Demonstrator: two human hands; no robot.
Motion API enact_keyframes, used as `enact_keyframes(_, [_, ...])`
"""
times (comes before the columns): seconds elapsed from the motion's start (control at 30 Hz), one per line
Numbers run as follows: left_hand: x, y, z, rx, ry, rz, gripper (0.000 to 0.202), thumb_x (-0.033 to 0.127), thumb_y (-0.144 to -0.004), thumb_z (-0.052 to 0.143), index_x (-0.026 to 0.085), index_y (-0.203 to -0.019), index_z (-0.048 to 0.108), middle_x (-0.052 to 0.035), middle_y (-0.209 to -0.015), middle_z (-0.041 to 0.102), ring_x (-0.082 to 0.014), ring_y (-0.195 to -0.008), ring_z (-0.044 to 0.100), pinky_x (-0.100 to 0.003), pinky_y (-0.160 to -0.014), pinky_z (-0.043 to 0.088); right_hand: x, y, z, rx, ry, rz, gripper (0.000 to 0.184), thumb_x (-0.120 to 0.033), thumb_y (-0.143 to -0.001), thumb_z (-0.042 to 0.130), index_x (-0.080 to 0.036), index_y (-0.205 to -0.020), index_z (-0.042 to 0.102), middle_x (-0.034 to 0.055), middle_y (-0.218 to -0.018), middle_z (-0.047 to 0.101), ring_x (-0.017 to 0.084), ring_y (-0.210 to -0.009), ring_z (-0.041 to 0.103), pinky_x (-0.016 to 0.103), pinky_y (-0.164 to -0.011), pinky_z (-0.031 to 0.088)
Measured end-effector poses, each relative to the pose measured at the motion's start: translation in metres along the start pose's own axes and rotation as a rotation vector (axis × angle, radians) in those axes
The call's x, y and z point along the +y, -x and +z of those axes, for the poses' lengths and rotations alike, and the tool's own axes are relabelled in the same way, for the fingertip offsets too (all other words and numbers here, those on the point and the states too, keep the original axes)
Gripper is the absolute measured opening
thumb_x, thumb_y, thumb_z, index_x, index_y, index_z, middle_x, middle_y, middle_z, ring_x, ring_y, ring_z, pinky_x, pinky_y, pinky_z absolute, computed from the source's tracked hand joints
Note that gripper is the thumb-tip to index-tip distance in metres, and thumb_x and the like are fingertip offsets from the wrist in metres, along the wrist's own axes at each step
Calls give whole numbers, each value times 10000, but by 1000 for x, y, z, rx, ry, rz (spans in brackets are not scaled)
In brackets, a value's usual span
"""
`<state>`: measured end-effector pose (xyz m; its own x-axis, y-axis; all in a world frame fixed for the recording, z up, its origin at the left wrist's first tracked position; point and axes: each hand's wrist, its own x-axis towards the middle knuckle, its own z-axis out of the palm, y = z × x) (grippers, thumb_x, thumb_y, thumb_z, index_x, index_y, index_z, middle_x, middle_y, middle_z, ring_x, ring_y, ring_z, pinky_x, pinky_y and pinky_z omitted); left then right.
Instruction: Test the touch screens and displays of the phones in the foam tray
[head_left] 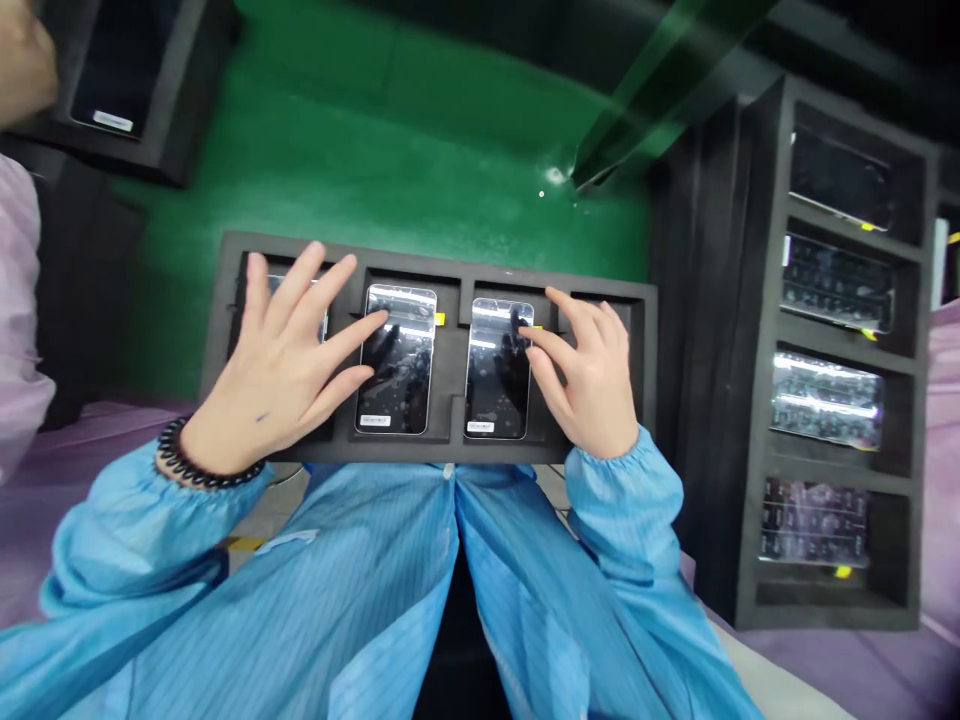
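Note:
A black foam tray (431, 262) lies across my lap, split into compartments. Two dark phone screens show plainly in its middle compartments: a left phone screen (397, 375) and a right phone screen (495, 385), each with a white label low down and a yellow tab at its right edge. My left hand (289, 350) is spread over the left compartment, mostly covering another screen, its index fingertip on or just over the left phone screen. With fingers apart, my right hand (589, 365) has its index fingertip at the right phone screen's upper right edge. The rightmost compartment is largely hidden beneath it.
On the right stands a stack of black foam trays (780, 330), the top one holding several screens with yellow tabs. Another foam tray (176, 110) with a dark screen is at upper left, beside another person's hand (22, 60). Beyond is green floor (337, 170).

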<state>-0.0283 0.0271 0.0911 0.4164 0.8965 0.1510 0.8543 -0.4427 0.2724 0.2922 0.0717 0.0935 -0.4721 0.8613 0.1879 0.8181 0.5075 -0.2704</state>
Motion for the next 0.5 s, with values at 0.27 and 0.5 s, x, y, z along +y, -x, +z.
enact_keyframes(0.27, [0, -36, 10, -47, 89, -15, 416, 431, -992, 414, 294, -1350, 577, -48, -1680, 233, -339, -1581, 168, -685, -1285, 62, 1, -23, 19, -99, 94, -20, 330, -336, -1022, 449, -228, -1183, 715, 126, -1537, 501, 312, -1335, 499, 623, -1185, 306])
enact_keyframes(0.5, [-9, -31, 9, -30, 67, -48, 417, 445, -993, 395, 309, -1345, 574, -46, -1680, 233, -353, -1583, 148, -718, -1267, 66, -2, -27, 10, -29, 82, -19, 362, -325, -1024, 442, -211, -1317, 621, 125, -1530, 502, 294, -1330, 500, 593, -1196, 310])
